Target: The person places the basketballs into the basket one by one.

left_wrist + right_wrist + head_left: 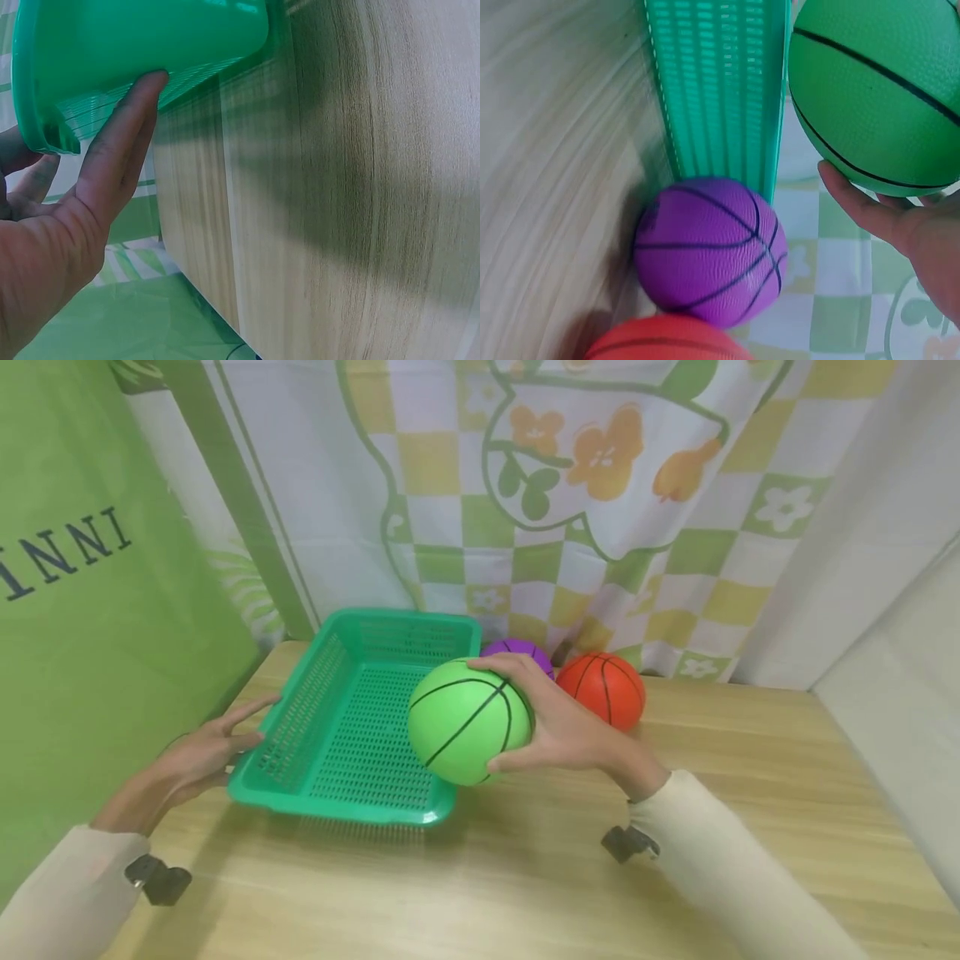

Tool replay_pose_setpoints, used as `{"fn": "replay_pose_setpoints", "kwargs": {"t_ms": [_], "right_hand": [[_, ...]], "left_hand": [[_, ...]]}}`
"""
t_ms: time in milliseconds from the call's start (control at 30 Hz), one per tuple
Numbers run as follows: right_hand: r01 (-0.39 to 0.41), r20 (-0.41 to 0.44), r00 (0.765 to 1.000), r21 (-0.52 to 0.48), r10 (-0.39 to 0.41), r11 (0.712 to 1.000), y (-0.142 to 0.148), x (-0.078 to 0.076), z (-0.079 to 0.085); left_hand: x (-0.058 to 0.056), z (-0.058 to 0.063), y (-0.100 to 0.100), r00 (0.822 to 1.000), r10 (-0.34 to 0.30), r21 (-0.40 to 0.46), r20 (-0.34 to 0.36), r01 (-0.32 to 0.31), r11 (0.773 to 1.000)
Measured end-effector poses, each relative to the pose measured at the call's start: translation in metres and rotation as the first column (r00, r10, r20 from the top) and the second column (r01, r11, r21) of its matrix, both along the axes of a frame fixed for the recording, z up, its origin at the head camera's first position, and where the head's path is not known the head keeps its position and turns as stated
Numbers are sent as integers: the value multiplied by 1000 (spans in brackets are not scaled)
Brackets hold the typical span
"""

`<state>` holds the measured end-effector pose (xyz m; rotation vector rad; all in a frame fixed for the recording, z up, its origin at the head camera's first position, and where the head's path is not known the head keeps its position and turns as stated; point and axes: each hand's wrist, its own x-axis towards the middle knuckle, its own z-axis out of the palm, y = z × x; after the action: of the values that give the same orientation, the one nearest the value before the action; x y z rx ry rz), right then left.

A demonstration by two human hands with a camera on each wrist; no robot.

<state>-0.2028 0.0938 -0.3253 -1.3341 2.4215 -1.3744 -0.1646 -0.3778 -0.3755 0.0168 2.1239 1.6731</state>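
A green ball (pixel 465 722) with black basketball lines is gripped by my right hand (pixel 558 718), thumb and fingers spread round its right side. It is held up over the right side of a green plastic basket (pixel 300 806). My left hand (pixel 198 756) is at the basket's left side, its fairly straight fingers touching the outer wall in the left wrist view, below the rim. Behind the held ball, a purple ball (pixel 712 251) lies against the basket's right side on the table. A red ball (pixel 602 691) sits beside the purple one.
The wooden table (pixel 712 835) meets a checked, flowered curtain (pixel 547 560) at the back. Green fabric (pixel 90 577) with lettering hangs at the left. A pale wall (pixel 907 677) bounds the right. Each wrist carries a small black device (pixel 161 881).
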Motion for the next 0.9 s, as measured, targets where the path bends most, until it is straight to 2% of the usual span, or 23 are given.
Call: {"fn": "replay_pose_setpoints", "kwargs": {"t_ms": [267,500,733,900], "right_hand": [[-66,-47,997,17,67,998,-28,-10,3],[-120,-59,991,46,123,992,-52,-12,3],[-134,-15,991,70,135,989,-69,-16,2],[-126,8,992,135,126,983,-77,-17,-5]], "left_hand": [[3,-3,0,1000,-13,-1,-12,13,1000],[4,-3,-1,1000,-9,-1,-23,9,1000],[3,-3,-1,1000,-12,11,-21,12,1000],[1,-3,-1,999,-21,3,-27,21,1000]]}}
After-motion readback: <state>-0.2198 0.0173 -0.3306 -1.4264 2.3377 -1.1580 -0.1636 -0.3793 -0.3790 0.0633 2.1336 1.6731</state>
